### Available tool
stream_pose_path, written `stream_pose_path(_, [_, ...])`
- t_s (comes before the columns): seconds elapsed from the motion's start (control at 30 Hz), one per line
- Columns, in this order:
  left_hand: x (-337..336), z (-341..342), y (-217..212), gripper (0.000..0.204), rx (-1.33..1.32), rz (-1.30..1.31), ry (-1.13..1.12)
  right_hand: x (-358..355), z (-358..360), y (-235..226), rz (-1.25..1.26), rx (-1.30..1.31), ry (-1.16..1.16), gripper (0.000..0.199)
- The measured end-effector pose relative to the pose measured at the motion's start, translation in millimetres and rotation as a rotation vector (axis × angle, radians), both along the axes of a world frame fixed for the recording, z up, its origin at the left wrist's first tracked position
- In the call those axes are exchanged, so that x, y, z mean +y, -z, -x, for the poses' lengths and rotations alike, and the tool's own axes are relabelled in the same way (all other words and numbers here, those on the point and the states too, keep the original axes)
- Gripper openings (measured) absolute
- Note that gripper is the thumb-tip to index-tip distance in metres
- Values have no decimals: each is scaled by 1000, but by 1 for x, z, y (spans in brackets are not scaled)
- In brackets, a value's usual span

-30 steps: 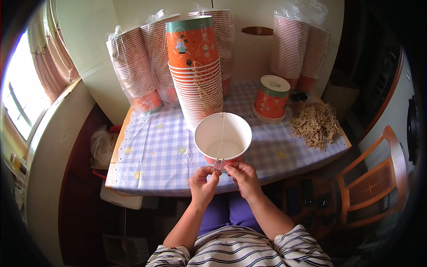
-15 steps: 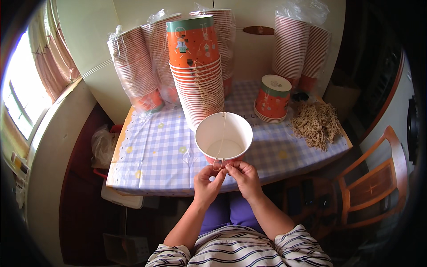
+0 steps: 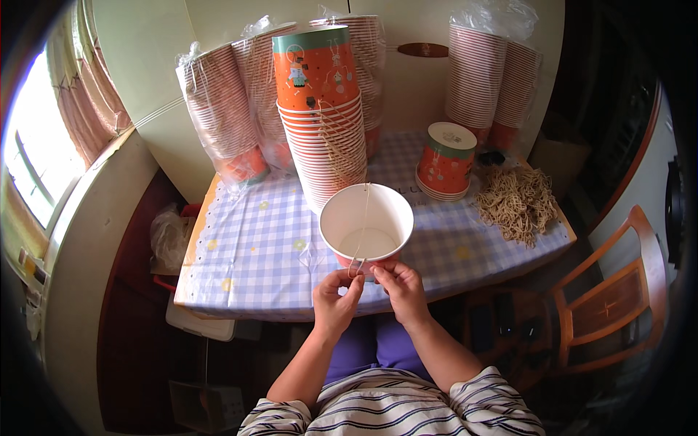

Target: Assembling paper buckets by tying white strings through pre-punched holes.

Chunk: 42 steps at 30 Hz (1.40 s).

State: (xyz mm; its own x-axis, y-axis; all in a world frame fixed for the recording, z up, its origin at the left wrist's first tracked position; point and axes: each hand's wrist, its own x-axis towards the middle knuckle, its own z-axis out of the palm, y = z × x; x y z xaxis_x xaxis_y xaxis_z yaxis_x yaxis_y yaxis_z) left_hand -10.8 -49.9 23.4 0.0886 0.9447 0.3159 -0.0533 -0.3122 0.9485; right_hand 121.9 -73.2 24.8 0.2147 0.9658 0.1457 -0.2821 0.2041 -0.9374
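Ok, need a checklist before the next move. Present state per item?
1. Bucket upright, mouth up: ok.
2. String running across the mouth, far rim to near rim: ok.
3. Left hand at the string, by the near rim: ok.
4. Right hand gripping the string: cannot tell; fingers are close by, but the strand is too fine there.
5. Knot at the near rim finished: cannot tell, too small.
6. Loose string pile apart from the bucket: ok, off to its right on the tablecloth.
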Motion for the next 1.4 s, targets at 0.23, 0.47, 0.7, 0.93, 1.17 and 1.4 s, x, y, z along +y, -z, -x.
stream_pose_path(0.23, [-3, 0, -5, 8, 10, -32, 2, -5, 5, 1, 130, 245, -185, 18])
stream_pose_path(0.47, [-2, 7, -1, 12, 88, -104, -18, 0, 7, 3, 80, 156, -113, 15])
stream_pose_path(0.7, [-1, 12, 1, 13, -62, 49, 69, 3, 10, 7, 36, 68, -46, 15])
stream_pose_path(0.93, [1, 11, 2, 10, 86, -10, 20, 3, 11, 6, -19, -5, 21, 16])
stream_pose_path(1.17, [2, 11, 3, 9, 55, 11, 16, 3, 12, 9, -38, -10, 56, 16])
stream_pose_path(1.4, [1, 10, 5, 8, 5, 59, 22, 1, 15, 5, -126, -324, 249, 14])
